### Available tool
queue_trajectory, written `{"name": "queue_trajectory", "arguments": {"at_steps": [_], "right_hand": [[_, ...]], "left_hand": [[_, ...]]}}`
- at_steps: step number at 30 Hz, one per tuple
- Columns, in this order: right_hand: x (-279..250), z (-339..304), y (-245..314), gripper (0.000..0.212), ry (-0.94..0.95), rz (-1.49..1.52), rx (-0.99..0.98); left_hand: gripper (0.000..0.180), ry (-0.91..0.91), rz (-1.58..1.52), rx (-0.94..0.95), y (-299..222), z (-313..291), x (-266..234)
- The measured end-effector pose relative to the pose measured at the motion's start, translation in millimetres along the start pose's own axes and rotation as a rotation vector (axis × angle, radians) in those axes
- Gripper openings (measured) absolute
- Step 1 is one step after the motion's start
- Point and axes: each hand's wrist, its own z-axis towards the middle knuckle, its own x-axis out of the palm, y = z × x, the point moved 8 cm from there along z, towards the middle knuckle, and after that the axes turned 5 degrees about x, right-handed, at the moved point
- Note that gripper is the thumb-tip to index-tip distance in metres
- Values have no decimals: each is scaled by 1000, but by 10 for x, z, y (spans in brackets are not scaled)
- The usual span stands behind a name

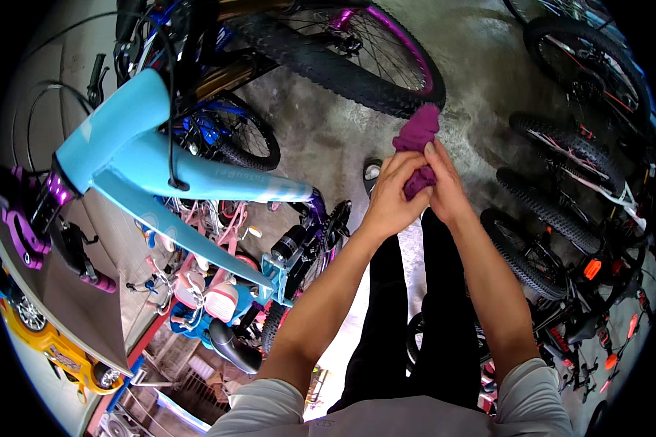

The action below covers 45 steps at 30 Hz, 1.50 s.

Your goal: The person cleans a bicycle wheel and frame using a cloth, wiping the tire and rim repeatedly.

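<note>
A crumpled purple cloth (418, 130) is bunched between my two hands, in front of my body. My left hand (395, 195) is closed around its lower part, and a fold shows between the fingers. From the other side, my right hand (448, 182) grips the same cloth, its thumb pressing near the top of the bundle. One end sticks up past my fingers, close to the tread of a fat black bicycle tyre (328, 76) with a purple rim. To the left is a light blue bicycle frame (219, 177), apart from both hands.
Several bicycles with knobby black tyres (525, 255) line the right side. Pink children's bikes (222, 300) stand beyond the blue frame. A yellow toy car (55, 349) is at the lower left. Grey concrete floor (481, 87) shows between the rows.
</note>
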Motion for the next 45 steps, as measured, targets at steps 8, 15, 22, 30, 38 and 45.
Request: {"name": "queue_trajectory", "arguments": {"at_steps": [8, 15, 22, 30, 38, 45], "right_hand": [[-173, 13, 67, 47, -153, 335, -63], [-347, 30, 252, 52, -209, 200, -103], [-240, -74, 266, 54, -208, 149, -109], [-406, -65, 348, 49, -250, 97, -159], [-343, -181, 341, 41, -353, 100, -79], [-582, -249, 319, 46, -290, 62, -108]], "left_hand": [[21, -384, 30, -267, 211, -179, -761], [22, -623, 104, 204, -1538, 466, -1516], [34, -307, 388, 528, -2643, 102, -2255], [32, -336, 505, 503, -2642, -67, -2234], [31, -405, 631, 536, -2592, -163, -2199], [31, -453, 627, 551, -2501, -225, -1999]]}}
